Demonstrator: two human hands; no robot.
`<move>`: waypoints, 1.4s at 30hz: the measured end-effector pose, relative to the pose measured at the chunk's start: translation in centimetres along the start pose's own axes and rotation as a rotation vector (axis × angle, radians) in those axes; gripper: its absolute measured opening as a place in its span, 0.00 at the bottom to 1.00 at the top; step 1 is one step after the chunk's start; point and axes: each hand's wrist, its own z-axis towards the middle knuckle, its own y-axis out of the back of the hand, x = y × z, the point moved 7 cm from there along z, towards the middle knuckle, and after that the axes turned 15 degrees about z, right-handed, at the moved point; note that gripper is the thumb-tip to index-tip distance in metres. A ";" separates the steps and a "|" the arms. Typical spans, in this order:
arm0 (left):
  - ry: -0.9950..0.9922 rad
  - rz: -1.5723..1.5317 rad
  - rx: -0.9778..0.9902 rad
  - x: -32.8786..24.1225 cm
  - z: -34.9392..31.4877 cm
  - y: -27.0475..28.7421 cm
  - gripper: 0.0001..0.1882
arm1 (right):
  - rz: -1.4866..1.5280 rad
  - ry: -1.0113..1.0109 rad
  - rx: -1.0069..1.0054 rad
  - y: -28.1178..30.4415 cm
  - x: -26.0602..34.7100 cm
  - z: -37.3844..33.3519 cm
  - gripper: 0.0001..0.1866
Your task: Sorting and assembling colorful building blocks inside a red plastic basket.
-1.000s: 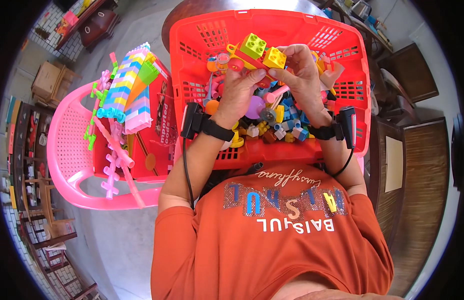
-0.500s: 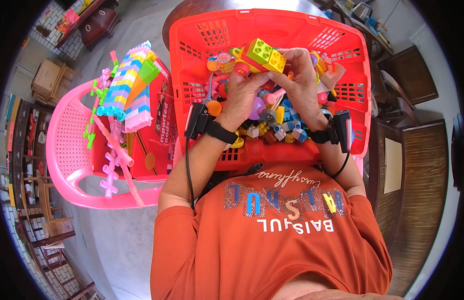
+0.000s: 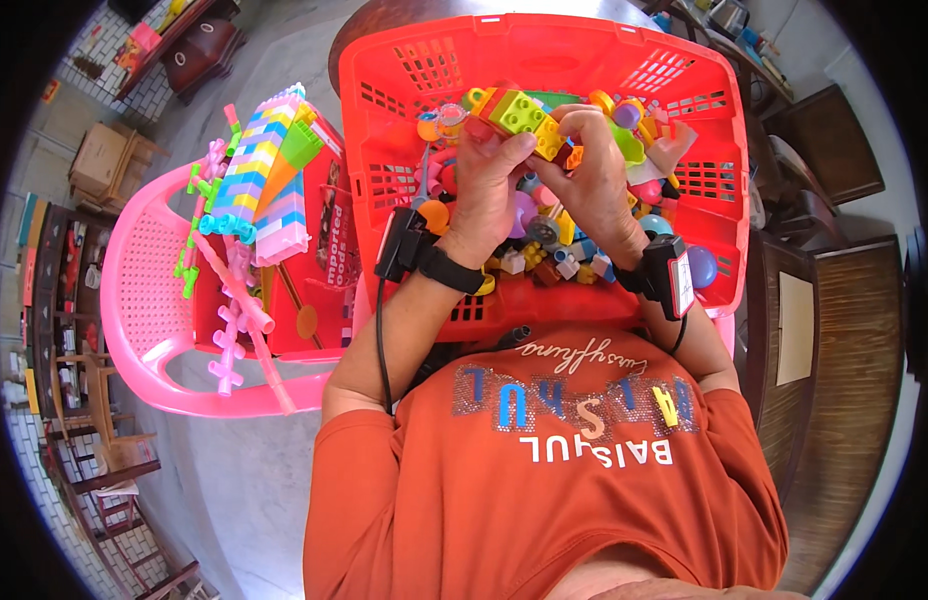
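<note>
Over the red basket, both hands hold a short row of joined toy building bricks, with a lime green brick (image 3: 518, 112) in the middle and a yellow brick (image 3: 550, 142) at the right end. My left hand (image 3: 482, 185) is closed on the row's left part, its thumb along the near side. Red and yellow parts show beyond that hand. Curled around the yellow end are the fingers of my right hand (image 3: 599, 175); their exact grip is partly hidden. Loose toys lie below, including a purple ball (image 3: 524, 212) and a grey wheel (image 3: 541, 232).
The red basket (image 3: 379, 160) has tall slotted walls around the toys. On its left stands a pink chair (image 3: 144, 235) bearing a striped brick stack (image 3: 252, 160), pink connector pieces (image 3: 226, 350) and a red bag (image 3: 329, 235). Dark wooden furniture (image 3: 849, 370) is at the right.
The brick row has tilted, its yellow end now lower and nearer me. My right hand has turned, its fingers more curled. The whole view has shifted slightly.
</note>
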 end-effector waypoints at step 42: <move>-0.123 0.295 0.093 -2.8 -1.2 -1.8 0.55 | 0.238 -0.141 0.183 2.6 0.4 0.4 0.37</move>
